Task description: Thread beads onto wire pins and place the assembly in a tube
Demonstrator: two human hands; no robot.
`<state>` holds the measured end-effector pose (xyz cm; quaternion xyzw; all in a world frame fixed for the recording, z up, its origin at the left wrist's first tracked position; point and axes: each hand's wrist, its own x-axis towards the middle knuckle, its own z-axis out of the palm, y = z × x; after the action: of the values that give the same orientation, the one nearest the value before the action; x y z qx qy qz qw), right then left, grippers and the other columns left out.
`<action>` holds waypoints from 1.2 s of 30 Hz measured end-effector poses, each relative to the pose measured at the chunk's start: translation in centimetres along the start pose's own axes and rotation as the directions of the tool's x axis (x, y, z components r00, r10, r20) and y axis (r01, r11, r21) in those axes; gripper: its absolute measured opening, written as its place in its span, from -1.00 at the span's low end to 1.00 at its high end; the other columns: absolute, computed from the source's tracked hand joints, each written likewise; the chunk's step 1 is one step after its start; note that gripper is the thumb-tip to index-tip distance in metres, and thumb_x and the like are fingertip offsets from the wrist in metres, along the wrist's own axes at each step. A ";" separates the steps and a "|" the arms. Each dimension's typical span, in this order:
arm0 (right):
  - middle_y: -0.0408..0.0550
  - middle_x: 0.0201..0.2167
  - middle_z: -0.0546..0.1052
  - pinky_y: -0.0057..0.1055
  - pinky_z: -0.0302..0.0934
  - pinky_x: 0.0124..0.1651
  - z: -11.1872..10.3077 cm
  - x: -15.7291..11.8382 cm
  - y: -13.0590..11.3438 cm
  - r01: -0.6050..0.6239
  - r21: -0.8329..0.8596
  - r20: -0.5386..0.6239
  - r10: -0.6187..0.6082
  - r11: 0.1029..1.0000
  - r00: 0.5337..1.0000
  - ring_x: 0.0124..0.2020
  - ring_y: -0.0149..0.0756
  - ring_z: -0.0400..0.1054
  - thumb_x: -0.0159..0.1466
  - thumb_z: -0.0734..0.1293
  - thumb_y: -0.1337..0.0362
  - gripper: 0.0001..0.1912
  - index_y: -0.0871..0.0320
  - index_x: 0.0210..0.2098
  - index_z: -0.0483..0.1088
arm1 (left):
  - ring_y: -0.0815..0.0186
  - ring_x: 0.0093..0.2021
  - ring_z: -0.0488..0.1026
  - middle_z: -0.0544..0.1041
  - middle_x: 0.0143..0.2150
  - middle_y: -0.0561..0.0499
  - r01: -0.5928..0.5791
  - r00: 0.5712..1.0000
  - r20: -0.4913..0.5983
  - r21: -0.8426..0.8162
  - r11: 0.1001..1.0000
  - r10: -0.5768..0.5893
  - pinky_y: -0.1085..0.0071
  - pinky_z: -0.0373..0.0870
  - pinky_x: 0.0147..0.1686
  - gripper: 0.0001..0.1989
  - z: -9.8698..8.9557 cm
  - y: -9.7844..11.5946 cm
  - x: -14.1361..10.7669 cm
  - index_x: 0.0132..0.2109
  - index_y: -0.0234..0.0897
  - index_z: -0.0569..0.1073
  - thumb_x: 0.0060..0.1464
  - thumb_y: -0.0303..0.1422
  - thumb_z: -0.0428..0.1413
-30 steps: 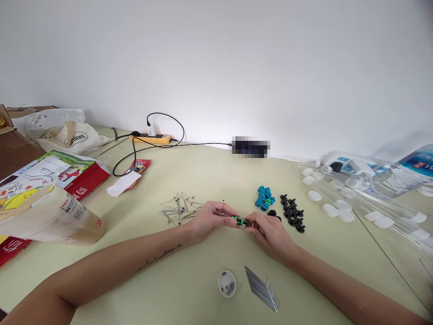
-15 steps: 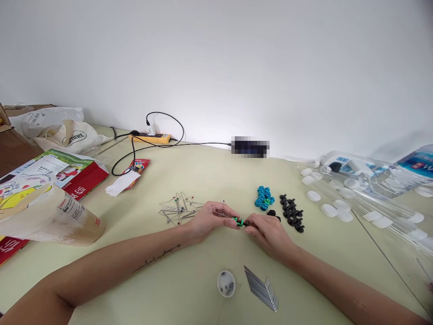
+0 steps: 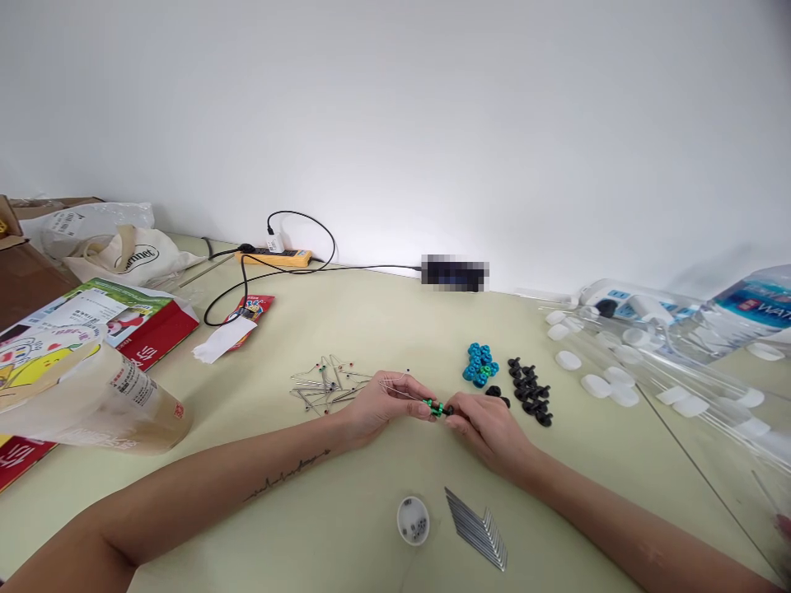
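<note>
Just left of the table's middle, my left hand [image 3: 386, 405] pinches a small metallic green ribbed part [image 3: 436, 408] between thumb and fingers. A thin bent metal wire [image 3: 393, 386] crosses the same hand. My right hand [image 3: 491, 424] is closed on a small black part [image 3: 449, 410], which meets the green part's right end. Most of the black part is hidden by fingers. Beyond the right hand lie a cluster of blue ribbed parts [image 3: 477, 371] and several black winged parts [image 3: 532, 391]. Thin metal rods with coloured tips [image 3: 325, 383] lie left of my left hand.
Nearer me stand a small white cup [image 3: 402, 535] of tiny metal pieces and a row of bent metal rods [image 3: 475, 531]. A drink cup [image 3: 154, 403] leans at left by a red box [image 3: 166, 329]. White caps [image 3: 596, 385] and clear plastic lie right. A power strip [image 3: 297, 259] sits behind.
My hands keep almost the same place and grip, with the green and black parts still end to end. The view has shifted very slightly.
</note>
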<state>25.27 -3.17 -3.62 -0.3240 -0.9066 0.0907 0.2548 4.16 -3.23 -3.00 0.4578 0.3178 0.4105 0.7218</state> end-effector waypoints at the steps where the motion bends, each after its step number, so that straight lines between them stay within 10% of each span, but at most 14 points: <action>1: -0.14 -0.55 0.41 -0.46 0.06 -0.47 0.0 0.0 0.0 -0.010 0.005 -0.011 0.010 1.000 1.000 -0.55 -0.39 0.26 0.39 0.06 0.17 -0.74 0.14 -0.33 0.25 | 0.30 -0.33 0.48 0.57 -0.36 -0.08 -0.003 1.000 -0.007 -0.002 1.000 0.003 0.35 0.35 -0.20 -0.74 0.0 0.0 0.0 -0.32 -0.37 0.56 -0.25 -0.38 0.34; 14: -0.12 -0.57 0.36 -0.45 0.02 -0.47 0.0 -0.1 0.2 0.022 0.004 0.007 -0.022 1.000 1.000 -0.56 -0.37 0.21 0.41 -0.08 0.09 -0.57 0.14 -0.39 0.23 | 0.28 -0.35 0.49 0.58 -0.38 -0.07 0.011 0.999 -0.032 -0.011 1.000 -0.011 0.33 0.36 -0.21 -0.73 -0.1 -0.4 0.1 -0.37 -0.36 0.54 -0.31 -0.38 0.36; 36: -0.12 -0.45 0.44 -0.48 0.09 -0.41 0.2 -0.1 0.1 -0.022 0.053 -0.038 0.024 0.998 0.999 -0.47 -0.38 0.30 0.38 0.10 0.24 -0.87 0.14 -0.21 0.22 | 0.29 -0.33 0.50 0.57 -0.36 -0.07 -0.006 1.000 -0.010 -0.063 0.998 0.005 0.32 0.37 -0.18 -0.77 -0.5 -0.5 0.1 -0.31 -0.38 0.53 -0.20 -0.42 0.32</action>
<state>25.28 -3.09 -3.86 -0.3292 -0.8951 0.1109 0.2795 3.97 -3.04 -3.69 0.4338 0.3067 0.4245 0.7332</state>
